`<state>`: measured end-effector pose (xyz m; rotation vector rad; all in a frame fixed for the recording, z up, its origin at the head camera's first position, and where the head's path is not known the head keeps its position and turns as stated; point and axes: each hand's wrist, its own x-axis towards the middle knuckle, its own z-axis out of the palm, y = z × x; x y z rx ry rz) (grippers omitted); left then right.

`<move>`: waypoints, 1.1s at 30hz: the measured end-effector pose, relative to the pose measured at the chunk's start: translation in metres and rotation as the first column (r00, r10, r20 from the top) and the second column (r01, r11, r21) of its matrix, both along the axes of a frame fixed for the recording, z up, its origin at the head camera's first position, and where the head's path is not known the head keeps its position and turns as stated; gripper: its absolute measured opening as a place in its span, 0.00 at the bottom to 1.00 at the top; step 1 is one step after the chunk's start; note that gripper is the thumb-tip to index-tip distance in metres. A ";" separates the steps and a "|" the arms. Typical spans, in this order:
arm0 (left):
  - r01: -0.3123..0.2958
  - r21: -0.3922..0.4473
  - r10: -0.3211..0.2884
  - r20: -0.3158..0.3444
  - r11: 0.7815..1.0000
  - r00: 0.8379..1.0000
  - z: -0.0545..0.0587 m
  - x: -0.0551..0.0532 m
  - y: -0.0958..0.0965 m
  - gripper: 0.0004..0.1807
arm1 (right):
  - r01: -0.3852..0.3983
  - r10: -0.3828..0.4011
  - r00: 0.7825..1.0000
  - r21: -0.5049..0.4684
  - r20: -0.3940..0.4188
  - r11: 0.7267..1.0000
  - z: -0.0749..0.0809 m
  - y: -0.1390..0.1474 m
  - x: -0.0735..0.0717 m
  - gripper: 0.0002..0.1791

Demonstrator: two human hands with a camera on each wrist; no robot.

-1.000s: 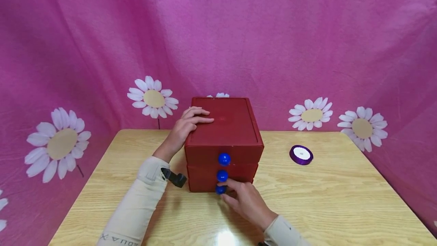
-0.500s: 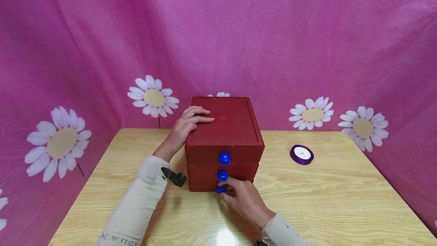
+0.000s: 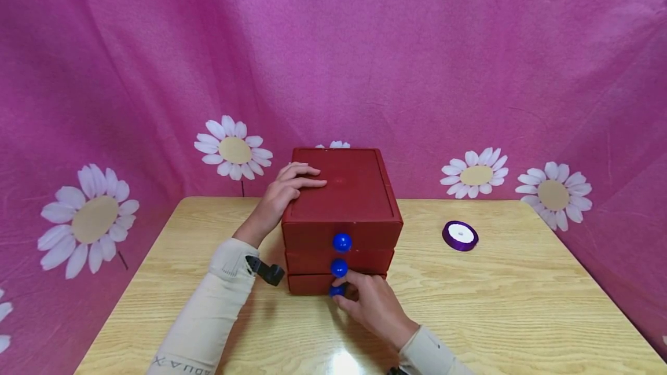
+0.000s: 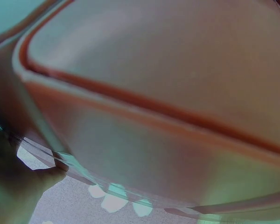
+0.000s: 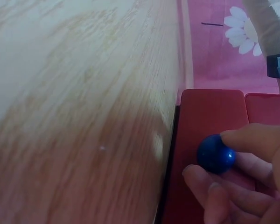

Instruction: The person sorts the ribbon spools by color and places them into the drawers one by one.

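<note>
A red box with three drawers (image 3: 344, 190) stands on the table, each drawer bearing a round blue knob. My left hand (image 3: 283, 192) rests on the box's top left edge, its fingers lying out over the lid. With thumb and fingers, my right hand (image 3: 372, 302) pinches the lowest blue knob (image 5: 214, 154). The bottom drawer (image 3: 310, 285) sticks out slightly, with a thin dark gap above its front. The top knob (image 3: 342, 242) and middle knob (image 3: 339, 267) are untouched, their drawers closed. In the left wrist view, the lid and a side of the box (image 4: 130, 144) fill most of the frame.
A spool of purple ribbon (image 3: 460, 236) lies on the wooden table (image 3: 500, 305), right of the box. Behind the table hangs a pink cloth (image 3: 365, 74) printed with white daisies. A black strap (image 3: 266, 271) is on the left wrist.
The bottom drawer has slid a little toward me, and a gap has appeared above its front. My right hand keeps its pinch on the knob; the left hand stays put.
</note>
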<state>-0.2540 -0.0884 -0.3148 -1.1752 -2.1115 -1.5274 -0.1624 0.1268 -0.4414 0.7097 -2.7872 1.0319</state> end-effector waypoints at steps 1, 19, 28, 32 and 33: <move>0.001 -0.001 -0.001 0.000 1.000 1.000 0.000 0.000 0.000 0.25 | 0.002 -0.002 1.000 0.002 -0.001 1.000 0.000 0.000 0.000 0.07; -0.003 -0.005 0.003 -0.005 1.000 1.000 -0.020 -0.021 -0.003 0.26 | 0.010 -0.009 1.000 0.013 -0.022 1.000 -0.001 0.000 0.012 0.06; 0.011 0.013 -0.011 0.023 1.000 1.000 -0.001 -0.002 -0.001 0.24 | 0.003 -0.002 0.999 0.012 -0.039 1.000 -0.001 0.001 0.019 0.06; 0.011 0.007 -0.012 0.032 1.000 0.999 -0.003 -0.002 -0.002 0.24 | 0.006 -0.005 0.999 0.021 -0.039 1.000 -0.002 0.002 0.021 0.06; 0.010 0.006 -0.010 0.035 1.000 0.999 -0.003 -0.002 -0.002 0.24 | 0.006 -0.005 0.999 0.021 -0.035 1.000 -0.002 0.002 0.022 0.06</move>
